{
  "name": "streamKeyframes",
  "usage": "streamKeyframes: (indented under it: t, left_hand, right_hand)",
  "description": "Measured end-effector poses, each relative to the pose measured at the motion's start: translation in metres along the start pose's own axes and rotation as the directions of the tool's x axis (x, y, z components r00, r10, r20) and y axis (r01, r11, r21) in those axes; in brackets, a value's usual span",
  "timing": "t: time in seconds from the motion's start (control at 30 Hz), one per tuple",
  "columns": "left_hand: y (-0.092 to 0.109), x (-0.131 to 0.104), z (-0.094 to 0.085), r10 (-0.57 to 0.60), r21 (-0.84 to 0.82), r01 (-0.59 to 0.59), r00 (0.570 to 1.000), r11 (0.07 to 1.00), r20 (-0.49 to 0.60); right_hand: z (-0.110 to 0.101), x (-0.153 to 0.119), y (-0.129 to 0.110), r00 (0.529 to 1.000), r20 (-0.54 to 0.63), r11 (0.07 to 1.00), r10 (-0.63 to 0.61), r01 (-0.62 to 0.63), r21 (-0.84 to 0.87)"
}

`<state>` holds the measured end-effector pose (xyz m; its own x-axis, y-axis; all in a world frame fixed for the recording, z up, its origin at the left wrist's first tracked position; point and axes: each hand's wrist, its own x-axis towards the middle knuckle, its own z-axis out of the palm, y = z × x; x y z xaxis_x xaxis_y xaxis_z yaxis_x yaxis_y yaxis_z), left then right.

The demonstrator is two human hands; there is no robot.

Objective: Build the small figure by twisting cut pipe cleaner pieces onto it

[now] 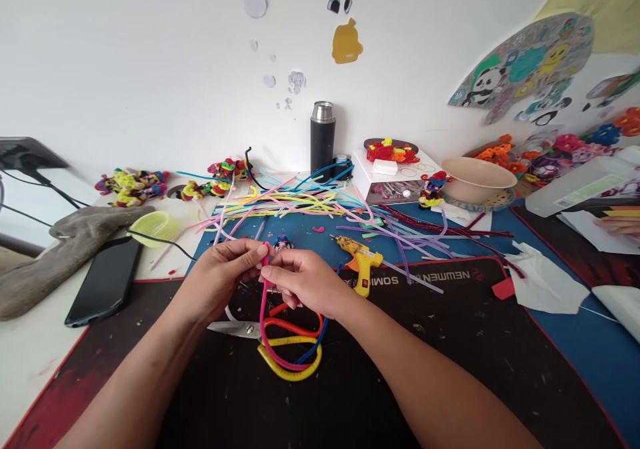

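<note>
A bright pink pipe cleaner [263,305] runs up between my two hands and curves down over the scissors. Its upper end is pinched between the thumb and fingers of my left hand [233,262]. Just below, my right hand [307,279] grips the same pipe cleaner with thumb and forefinger. Under them on the black mat lie the scissors [240,329], with one red and one yellow handle. A blue pipe cleaner [315,345] crosses the handles. Behind my fingers shows part of a small figure [283,242], mostly hidden.
Right of my hands lies a yellow glue gun [359,260]. Many loose pipe cleaners [300,199] spread behind. A black thermos [323,142] stands by the wall, a beige bowl [477,179] farther right. A phone [105,279] lies left. Another person's hand [620,225] shows at the right edge.
</note>
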<state>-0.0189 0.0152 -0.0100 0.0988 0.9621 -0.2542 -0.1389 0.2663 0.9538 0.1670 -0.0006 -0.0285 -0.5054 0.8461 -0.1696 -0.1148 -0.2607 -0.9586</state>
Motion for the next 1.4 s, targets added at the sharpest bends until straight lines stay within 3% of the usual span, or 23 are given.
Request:
streamKeyframes:
  t: [0.2, 0.47, 0.63, 0.97, 1.23, 1.4]
  left_hand:
    - [-0.002, 0.002, -0.005, 0.02, -0.009, -0.02, 1.0, 1.0, -0.011]
    - [-0.003, -0.001, -0.007, 0.01, 0.111, -0.015, 0.999, 0.994, 0.047]
    - [-0.007, -0.001, -0.01, -0.009, 0.241, -0.025, 0.99, 0.97, 0.139]
    - [-0.006, -0.001, -0.011, -0.006, 0.315, -0.048, 0.986, 0.948, 0.168]
    - [-0.002, -0.003, -0.004, -0.015, 0.253, -0.031, 0.983, 0.967, 0.181]
    - [0.0, 0.001, 0.0, 0.019, 0.034, -0.02, 1.0, 0.999, 0.017]
  right_hand:
    - [0.0, -0.001, -0.006, 1.0, -0.017, 0.999, -0.008, 0.008, -0.035]
    - [-0.009, 0.003, -0.006, 0.969, -0.229, 0.989, -0.097, 0.12, 0.088]
    - [-0.006, 0.003, -0.005, 0.975, -0.21, 0.99, -0.077, 0.101, 0.103]
    - [-0.007, 0.004, -0.002, 0.979, -0.192, 0.992, -0.072, 0.091, 0.092]
    - [-0.004, 0.002, -0.006, 0.97, -0.238, 0.998, -0.055, 0.045, -0.049]
    - [-0.002, 0.003, -0.004, 0.974, -0.221, 0.998, -0.056, 0.062, 0.022]
